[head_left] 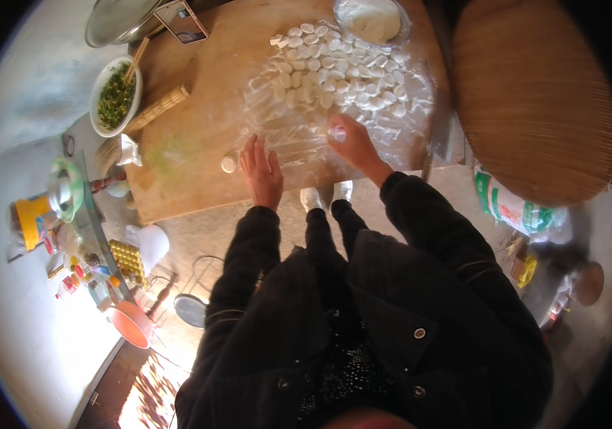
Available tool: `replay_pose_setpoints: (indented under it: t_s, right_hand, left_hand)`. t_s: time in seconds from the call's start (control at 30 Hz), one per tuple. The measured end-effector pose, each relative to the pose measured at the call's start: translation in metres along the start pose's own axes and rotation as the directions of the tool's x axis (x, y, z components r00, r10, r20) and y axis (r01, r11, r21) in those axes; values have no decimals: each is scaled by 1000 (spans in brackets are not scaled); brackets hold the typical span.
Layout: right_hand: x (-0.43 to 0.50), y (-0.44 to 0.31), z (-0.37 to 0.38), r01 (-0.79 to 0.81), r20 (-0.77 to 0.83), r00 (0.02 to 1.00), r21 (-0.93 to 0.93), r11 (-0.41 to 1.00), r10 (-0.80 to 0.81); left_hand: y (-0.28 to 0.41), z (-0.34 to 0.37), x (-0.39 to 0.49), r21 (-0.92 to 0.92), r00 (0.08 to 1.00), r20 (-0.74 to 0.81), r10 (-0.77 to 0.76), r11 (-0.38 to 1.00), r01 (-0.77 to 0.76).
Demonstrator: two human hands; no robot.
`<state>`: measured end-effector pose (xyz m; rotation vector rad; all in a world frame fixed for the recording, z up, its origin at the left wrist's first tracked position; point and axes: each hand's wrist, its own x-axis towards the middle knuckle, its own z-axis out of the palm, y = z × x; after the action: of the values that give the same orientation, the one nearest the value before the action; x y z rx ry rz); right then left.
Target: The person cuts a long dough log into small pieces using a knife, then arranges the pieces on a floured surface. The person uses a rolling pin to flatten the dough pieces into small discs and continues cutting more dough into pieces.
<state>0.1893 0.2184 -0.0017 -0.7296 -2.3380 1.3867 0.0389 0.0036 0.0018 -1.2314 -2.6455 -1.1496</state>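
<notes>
A wooden board (pixel 214 107) dusted with flour lies before me. My left hand (pixel 262 171) is palm down over its near part, fingers extended. Just left of those fingers is a small pale round piece (pixel 228 164); whether it is dough or the end of a tool is unclear. My right hand (pixel 357 143) curls around a small whitish piece of dough (pixel 337 133), partly hidden by the fingers. Beyond both hands, many flattened dough pieces (pixel 338 67) are spread over the flour. A clear bowl of flour (pixel 374 22) stands at the far edge.
At left are a white bowl of chopped greens (pixel 115 99) with chopsticks (pixel 137 59), a straw brush (pixel 158 110) and a propped phone (pixel 182 22). A large round woven tray (pixel 536 102) stands right of the board. A cleaver-like blade (pixel 441 131) lies along the right edge.
</notes>
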Motion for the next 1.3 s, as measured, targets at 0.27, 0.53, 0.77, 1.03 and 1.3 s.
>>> replay_pose_setpoints:
  t_s: [0.27,0.53,0.77,1.03,1.3]
  right_hand:
    - [-12,-6,8,15,-146,988,-211,977,-47]
    - [-8,-10,31,33,-10,999,-320,947,-38]
    - [-20,-15,35,156,75,987,-172,973,-145]
    - [-30,-6,8,-78,-266,961,17,997,80]
    - [-44,-1,-24,-165,-342,921,92,982,187]
  left_hand:
    - [-1,0,-3,8,1000,-27,8,1000,-8]
    - [9,1,-6,-48,1000,-11,-7,999,7]
    - [10,-1,0,-82,1000,-2,-4,997,4]
    - [51,51,24,43,953,295,74,995,-91]
    - [72,103,36,276,971,237,28,956,-95]
